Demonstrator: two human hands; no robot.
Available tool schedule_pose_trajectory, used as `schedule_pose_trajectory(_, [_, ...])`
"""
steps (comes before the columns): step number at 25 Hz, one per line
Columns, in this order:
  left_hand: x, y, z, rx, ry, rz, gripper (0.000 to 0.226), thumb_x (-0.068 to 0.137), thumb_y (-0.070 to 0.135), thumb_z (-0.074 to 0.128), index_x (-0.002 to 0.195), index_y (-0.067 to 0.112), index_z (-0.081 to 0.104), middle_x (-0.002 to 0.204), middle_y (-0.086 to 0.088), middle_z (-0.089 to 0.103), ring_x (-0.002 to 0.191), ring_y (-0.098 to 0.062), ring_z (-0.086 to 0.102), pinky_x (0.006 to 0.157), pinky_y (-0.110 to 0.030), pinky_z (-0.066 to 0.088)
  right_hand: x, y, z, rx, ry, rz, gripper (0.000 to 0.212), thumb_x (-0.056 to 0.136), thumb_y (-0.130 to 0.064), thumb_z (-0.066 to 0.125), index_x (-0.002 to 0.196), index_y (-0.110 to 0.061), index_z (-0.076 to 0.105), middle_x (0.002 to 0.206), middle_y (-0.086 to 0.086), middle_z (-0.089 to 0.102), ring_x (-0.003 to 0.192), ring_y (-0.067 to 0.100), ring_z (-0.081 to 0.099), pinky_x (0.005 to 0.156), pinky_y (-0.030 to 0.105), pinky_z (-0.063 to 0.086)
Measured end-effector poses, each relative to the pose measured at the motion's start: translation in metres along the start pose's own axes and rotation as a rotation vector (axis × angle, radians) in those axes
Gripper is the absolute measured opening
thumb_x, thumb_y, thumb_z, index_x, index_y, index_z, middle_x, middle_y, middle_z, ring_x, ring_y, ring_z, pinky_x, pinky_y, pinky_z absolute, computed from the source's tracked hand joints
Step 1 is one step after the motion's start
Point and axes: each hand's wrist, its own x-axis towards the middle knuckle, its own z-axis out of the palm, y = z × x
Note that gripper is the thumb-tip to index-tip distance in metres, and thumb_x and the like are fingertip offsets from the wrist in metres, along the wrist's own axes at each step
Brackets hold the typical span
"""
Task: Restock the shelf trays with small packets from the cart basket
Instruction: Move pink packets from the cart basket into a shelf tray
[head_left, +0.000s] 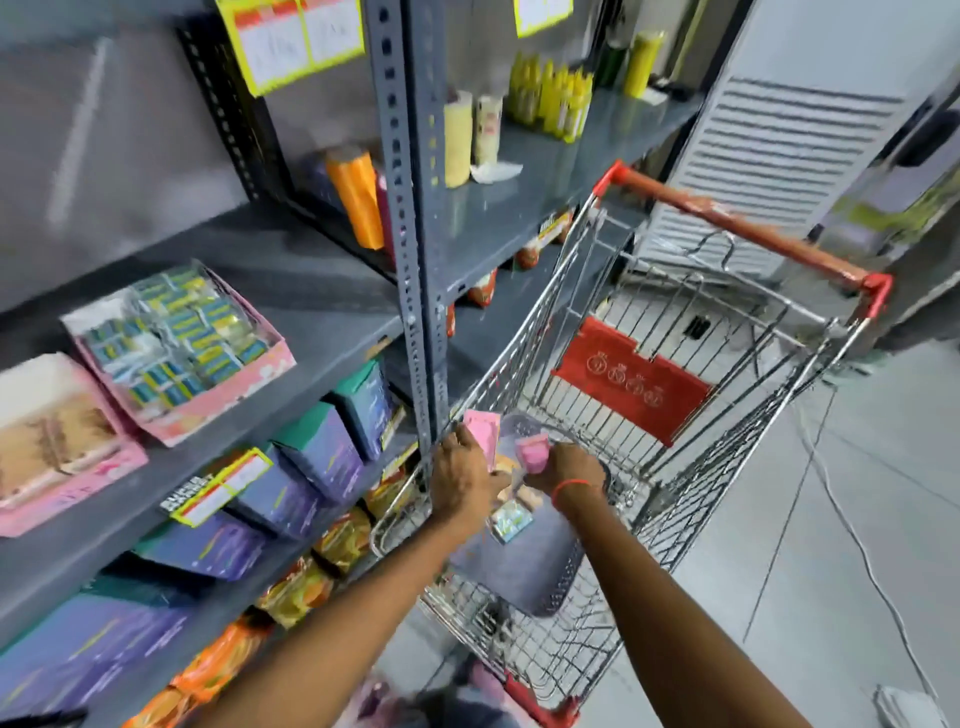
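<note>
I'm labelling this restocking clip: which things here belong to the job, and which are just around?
Job: left hand and right hand, each holding pink packets; grey basket in the cart; pink shelf tray.
Around: yellow bottles, orange roll, purple boxes.

Shiny wire-metal cart (675, 364), matt grey metal shelf (322, 332)

There is one cart (675, 415) with one red handle (737, 228). Inside the cart sits one grey basket (535, 561). Two hands reach over the basket: the left hand (462, 478) and the right hand (566, 470). Each hand holds one pink packet, so two pink packets show, one (482, 428) and another (535, 451). Left of the cart, two pink trays stand on the shelf, one (208, 374) and one more (62, 457). Above the cart, two yellow price cards hang, one (291, 41) and another (543, 15).
</note>
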Motion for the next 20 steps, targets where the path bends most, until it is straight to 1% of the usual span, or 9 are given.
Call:
schedule_pose_trajectory(3, [0.006,0.0,-0.058,-0.064,0.135,0.053,0.096,0.076,0.044,0.075,0.143,-0.003,0.025,0.138,-0.021,0.046,0.124,-0.033,0.045,0.103,-0.036,0.04,-0.019,-0.036,-0.059,0.027,0.119,-0.074,0.053,0.081,-0.044,0.066,0.12,-0.009,0.064,0.127,0.017,0.065,0.117,0.032,0.062,0.097,0.035,0.051])
schedule_pose_trajectory(5, [0.012,-0.006,-0.091,-0.119,0.203,0.037,0.092,0.074,0.043,0.077,0.14,-0.003,0.031,0.136,-0.021,0.049,0.124,-0.034,0.046,0.103,-0.037,0.039,-0.03,-0.065,-0.091,0.038,0.189,-0.143,0.055,0.08,-0.049,0.066,0.116,-0.007,0.066,0.122,0.019,0.067,0.114,0.034,0.063,0.094,0.037,0.052])
schedule_pose_trajectory(7, [0.014,-0.015,-0.123,-0.142,0.288,0.04,0.09,0.074,0.041,0.078,0.138,-0.003,0.033,0.134,-0.021,0.051,0.122,-0.034,0.047,0.103,-0.037,0.038,-0.044,-0.095,-0.114,0.049,0.241,-0.215,0.058,0.079,-0.052,0.066,0.117,-0.007,0.065,0.122,0.02,0.066,0.114,0.036,0.062,0.093,0.039,0.052])
schedule_pose_trajectory(10, [0.014,-0.037,-0.168,-0.169,0.409,0.009,0.095,0.075,0.04,0.077,0.141,-0.007,0.028,0.132,-0.023,0.053,0.12,-0.036,0.049,0.103,-0.037,0.037,-0.065,-0.145,-0.133,0.047,0.313,-0.355,0.058,0.081,-0.05,0.065,0.12,-0.007,0.062,0.123,0.021,0.065,0.116,0.037,0.061,0.094,0.038,0.05])
schedule_pose_trajectory(12, [0.008,-0.06,-0.193,-0.16,0.492,-0.037,0.1,0.073,0.043,0.077,0.142,-0.008,0.026,0.131,-0.024,0.054,0.12,-0.036,0.05,0.103,-0.038,0.038,-0.077,-0.18,-0.137,0.034,0.335,-0.428,0.06,0.081,-0.052,0.063,0.117,-0.005,0.064,0.121,0.021,0.066,0.115,0.035,0.062,0.093,0.038,0.051])
schedule_pose_trajectory(14, [-0.003,-0.087,-0.214,-0.153,0.558,-0.107,0.097,0.072,0.043,0.077,0.141,-0.006,0.029,0.129,-0.023,0.055,0.118,-0.036,0.051,0.1,-0.04,0.041,-0.093,-0.215,-0.136,0.003,0.348,-0.521,0.061,0.081,-0.055,0.061,0.115,-0.005,0.066,0.12,0.02,0.068,0.114,0.034,0.063,0.092,0.038,0.051])
schedule_pose_trajectory(16, [-0.016,-0.122,-0.231,-0.155,0.623,-0.202,0.092,0.073,0.045,0.076,0.138,-0.004,0.034,0.126,-0.024,0.058,0.116,-0.037,0.054,0.097,-0.041,0.043,-0.112,-0.254,-0.128,0.0,0.331,-0.621,0.06,0.082,-0.054,0.061,0.114,-0.003,0.066,0.121,0.022,0.067,0.115,0.035,0.062,0.092,0.039,0.051])
schedule_pose_trajectory(18, [-0.027,-0.154,-0.243,-0.15,0.67,-0.301,0.087,0.075,0.049,0.074,0.135,-0.003,0.038,0.122,-0.024,0.061,0.112,-0.037,0.057,0.094,-0.042,0.045,-0.131,-0.283,-0.118,0.038,0.292,-0.697,0.06,0.085,-0.05,0.061,0.119,-0.001,0.063,0.124,0.025,0.064,0.118,0.037,0.06,0.096,0.04,0.049])
schedule_pose_trajectory(20, [-0.037,-0.185,-0.252,-0.119,0.689,-0.406,0.085,0.075,0.051,0.072,0.131,-0.005,0.042,0.119,-0.023,0.063,0.11,-0.037,0.059,0.092,-0.042,0.046,-0.144,-0.308,-0.103,0.055,0.255,-0.767,0.057,0.087,-0.048,0.059,0.123,-0.003,0.061,0.125,0.024,0.063,0.118,0.035,0.059,0.097,0.038,0.048])
